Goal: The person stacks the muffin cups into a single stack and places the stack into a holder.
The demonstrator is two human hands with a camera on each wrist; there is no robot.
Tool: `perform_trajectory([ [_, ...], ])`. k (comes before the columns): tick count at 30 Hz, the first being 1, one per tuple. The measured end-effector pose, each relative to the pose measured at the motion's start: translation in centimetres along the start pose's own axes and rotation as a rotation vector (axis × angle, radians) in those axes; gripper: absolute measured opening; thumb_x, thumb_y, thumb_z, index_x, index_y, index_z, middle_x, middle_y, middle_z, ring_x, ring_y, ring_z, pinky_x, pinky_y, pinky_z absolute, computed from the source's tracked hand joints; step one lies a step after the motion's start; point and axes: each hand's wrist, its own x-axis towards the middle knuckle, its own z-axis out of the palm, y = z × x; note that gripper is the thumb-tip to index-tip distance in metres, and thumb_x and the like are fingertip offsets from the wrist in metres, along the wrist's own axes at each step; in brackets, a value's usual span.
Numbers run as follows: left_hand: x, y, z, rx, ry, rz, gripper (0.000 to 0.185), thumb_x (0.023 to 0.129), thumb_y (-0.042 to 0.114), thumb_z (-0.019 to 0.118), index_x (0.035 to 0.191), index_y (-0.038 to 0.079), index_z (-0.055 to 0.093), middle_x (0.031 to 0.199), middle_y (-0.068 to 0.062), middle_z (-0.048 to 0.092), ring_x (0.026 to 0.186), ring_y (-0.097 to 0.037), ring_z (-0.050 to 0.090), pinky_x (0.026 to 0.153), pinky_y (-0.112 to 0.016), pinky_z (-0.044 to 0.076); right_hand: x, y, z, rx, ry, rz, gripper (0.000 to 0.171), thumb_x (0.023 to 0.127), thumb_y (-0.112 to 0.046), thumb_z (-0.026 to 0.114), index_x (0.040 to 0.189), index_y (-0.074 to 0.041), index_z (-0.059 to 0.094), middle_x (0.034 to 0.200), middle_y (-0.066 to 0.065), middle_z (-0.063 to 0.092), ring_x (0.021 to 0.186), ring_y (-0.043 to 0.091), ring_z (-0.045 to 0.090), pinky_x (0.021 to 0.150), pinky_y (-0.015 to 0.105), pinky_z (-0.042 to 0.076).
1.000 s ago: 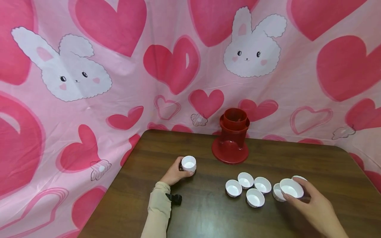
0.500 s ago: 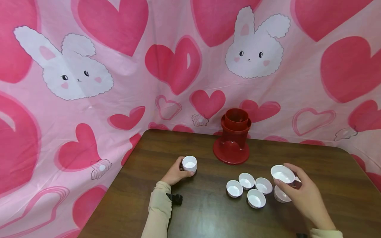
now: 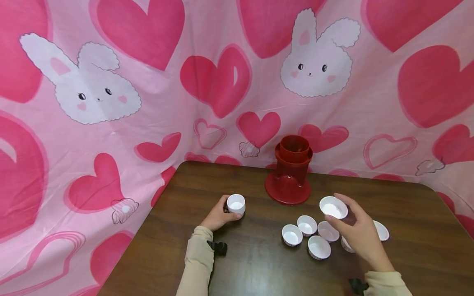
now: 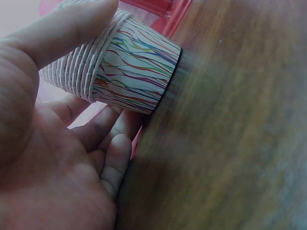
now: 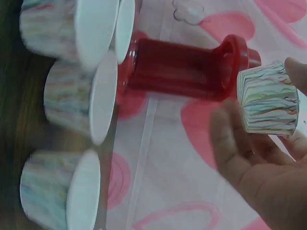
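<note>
wooden table [image 3: 259, 267]; cups [image 3: 291, 235]; red stand [image 3: 289, 187]

A play or craft corner in a home is shown, though it cannot be told for sure. The whole back is covered by a big pink cloth printed with red hearts and white bunny faces [image 3: 237, 82], and it is hung like a curtain round two sides. A dark brown wooden table with rounded corners [image 3: 259, 267] is set right against the cloth. Small white paper cups with rainbow stripes on the outside [image 3: 307, 236] are spread on the table top. A red plastic stand with a round base and a tube on top [image 3: 290, 172] is placed near the table's far edge.
</note>
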Motion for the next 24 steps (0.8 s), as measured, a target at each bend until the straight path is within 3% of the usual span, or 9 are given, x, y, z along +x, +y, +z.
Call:
perform_trajectory([
  [5,0.1,-0.2,-0.1,-0.005,0.000,0.000,0.068,0.082,0.012,0.085,0.136,0.002,0.046,0.129,-0.015,0.055,0.117,-0.032,0.052,0.100,-0.052,0.042,0.6,-0.7,1.1,0.009,-0.033,0.020,0.064,0.090,-0.018,0.079,0.146,-0.006,0.050,0.126,0.023,0.061,0.095,0.002,0.060,0.077,0.012,0.047],
  [12,0.1,-0.3,-0.2,-0.013,-0.003,-0.003,0.068,0.082,0.012,0.085,0.136,0.002,0.046,0.129,-0.016,0.055,0.116,-0.032,0.053,0.100,-0.051,0.042,1.4,-2.1,2.8,0.041,-0.110,0.038,0.068,0.092,-0.025,0.077,0.152,-0.011,0.046,0.141,0.023,0.053,0.115,0.036,0.058,0.083,0.013,0.045],
  [24,0.2,0.1,-0.2,-0.018,-0.024,0.002,0.067,0.082,0.012,0.084,0.136,0.001,0.045,0.127,-0.015,0.055,0.114,-0.031,0.054,0.097,-0.047,0.043,2.6,-2.8,5.7,0.163,-0.154,-0.051,0.067,0.091,-0.015,0.077,0.151,-0.015,0.049,0.147,0.016,0.050,0.111,0.031,0.060,0.083,0.017,0.050],
])
